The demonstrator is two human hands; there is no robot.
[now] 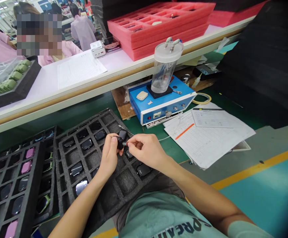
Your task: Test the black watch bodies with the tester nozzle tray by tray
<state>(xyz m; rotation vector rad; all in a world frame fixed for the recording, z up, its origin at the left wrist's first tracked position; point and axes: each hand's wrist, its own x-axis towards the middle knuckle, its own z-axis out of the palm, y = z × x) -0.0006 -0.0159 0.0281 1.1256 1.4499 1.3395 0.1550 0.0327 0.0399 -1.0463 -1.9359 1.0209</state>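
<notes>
Green shirt (159, 215) fronts a foam tray (104, 198), workers (83, 29) beyond, left fingers (112, 140) gripping a black device (119, 143), right fingers (133, 144) a silver piece (124, 144).

- Bright, diffuse light is covering the left grip (109, 154) and right grip (147, 150).
- Pale glare is whitening a glossy screen (81, 187) below the left grip.
- Far right of both, the edge is blurring into darkness.
- Pixelation is masking the upper left.
</notes>
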